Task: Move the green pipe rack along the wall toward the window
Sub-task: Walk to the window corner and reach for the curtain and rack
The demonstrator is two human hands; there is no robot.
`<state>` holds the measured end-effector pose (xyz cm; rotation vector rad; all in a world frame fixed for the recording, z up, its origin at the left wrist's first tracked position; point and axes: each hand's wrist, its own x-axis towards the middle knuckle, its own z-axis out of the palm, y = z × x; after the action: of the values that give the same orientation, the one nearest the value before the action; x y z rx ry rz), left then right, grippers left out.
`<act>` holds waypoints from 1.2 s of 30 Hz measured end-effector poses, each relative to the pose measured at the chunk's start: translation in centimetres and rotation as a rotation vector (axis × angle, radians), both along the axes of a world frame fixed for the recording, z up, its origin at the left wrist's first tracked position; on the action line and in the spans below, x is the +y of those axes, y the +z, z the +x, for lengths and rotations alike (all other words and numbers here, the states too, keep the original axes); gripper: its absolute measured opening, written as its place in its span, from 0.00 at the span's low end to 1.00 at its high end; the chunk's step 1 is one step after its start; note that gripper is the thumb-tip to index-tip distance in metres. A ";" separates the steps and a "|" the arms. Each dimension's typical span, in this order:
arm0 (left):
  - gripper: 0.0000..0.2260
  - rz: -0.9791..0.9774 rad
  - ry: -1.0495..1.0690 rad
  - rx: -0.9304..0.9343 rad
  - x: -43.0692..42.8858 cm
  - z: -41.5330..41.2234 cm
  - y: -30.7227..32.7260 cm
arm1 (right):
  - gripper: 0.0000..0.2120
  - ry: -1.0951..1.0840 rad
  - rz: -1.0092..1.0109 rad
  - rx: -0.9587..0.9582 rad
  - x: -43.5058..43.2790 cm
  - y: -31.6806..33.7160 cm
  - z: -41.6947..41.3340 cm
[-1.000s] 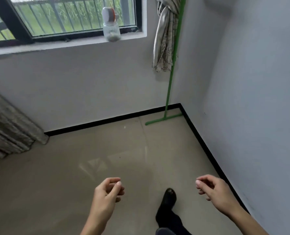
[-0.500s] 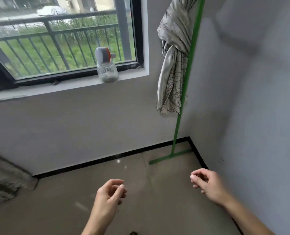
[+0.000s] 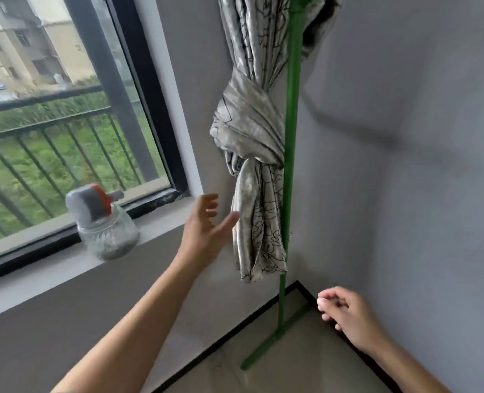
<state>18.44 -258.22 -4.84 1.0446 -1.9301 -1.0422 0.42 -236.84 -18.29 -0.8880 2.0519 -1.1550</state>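
The green pipe rack (image 3: 291,109) stands upright in the room's corner, its foot bar (image 3: 266,347) lying on the floor. A knotted grey patterned curtain (image 3: 252,154) hangs against its pole. My left hand (image 3: 206,222) is raised with fingers spread, a thumb's width left of the curtain's lower tail, holding nothing. My right hand (image 3: 348,313) hovers low near the right wall, fingers loosely curled around nothing, a little right of the pole's base. The window (image 3: 65,123) fills the upper left.
A glass jar with a grey and orange lid (image 3: 104,225) stands on the window sill (image 3: 155,222), left of my left hand. Grey walls meet in the corner behind the rack. A black skirting (image 3: 229,333) edges the tiled floor.
The view has risen and closed in on the corner. My left hand has lifted from waist height and opened beside the curtain. My right hand has stayed low and curled.
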 end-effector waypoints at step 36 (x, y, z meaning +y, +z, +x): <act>0.37 -0.512 0.191 0.084 -17.0 -2.9 8.1 | 0.11 -0.162 -0.279 0.370 -30.9 13.2 -11.3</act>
<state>15.54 -275.18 3.24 0.8519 -1.8463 -0.4395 -10.88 -267.79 -5.07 -1.1580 2.3274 -1.4822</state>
